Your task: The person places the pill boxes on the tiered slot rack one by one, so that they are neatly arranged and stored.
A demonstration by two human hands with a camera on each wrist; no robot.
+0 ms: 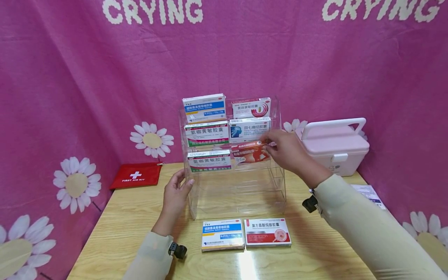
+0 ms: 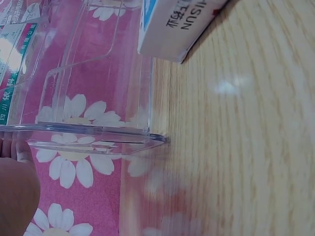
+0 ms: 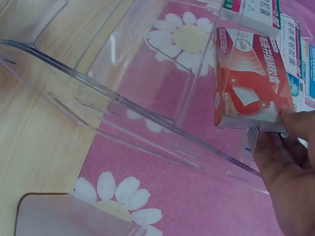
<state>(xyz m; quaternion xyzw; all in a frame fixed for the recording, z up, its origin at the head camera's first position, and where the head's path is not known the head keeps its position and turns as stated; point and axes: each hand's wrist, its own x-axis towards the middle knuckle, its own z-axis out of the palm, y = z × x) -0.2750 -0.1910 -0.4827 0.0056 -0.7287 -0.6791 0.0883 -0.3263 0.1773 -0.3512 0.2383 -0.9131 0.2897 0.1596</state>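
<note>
My right hand [image 1: 285, 151] pinches the right end of a red-orange medicine box [image 1: 246, 153] between thumb and fingers. The box leans in the third tier of a clear acrylic display rack [image 1: 238, 194], in the right column; the right wrist view shows its printed body figure. My left hand [image 1: 177, 194] rests at the rack's left side, thumb apart from the fingers. In the left wrist view, its fingers [image 2: 14, 147] meet the clear side panel. Left of the red-orange box stands a white-and-green medicine box [image 1: 210, 161].
Above are more boxes, including a blue-and-white one [image 1: 204, 109] and one with a head picture [image 1: 250, 130]. Before the rack lie a blue-white box [image 1: 222, 235] and a red-white box [image 1: 267, 232]. A red first aid pouch [image 1: 136, 175] lies left; a pink handled case [image 1: 332, 151] stands right.
</note>
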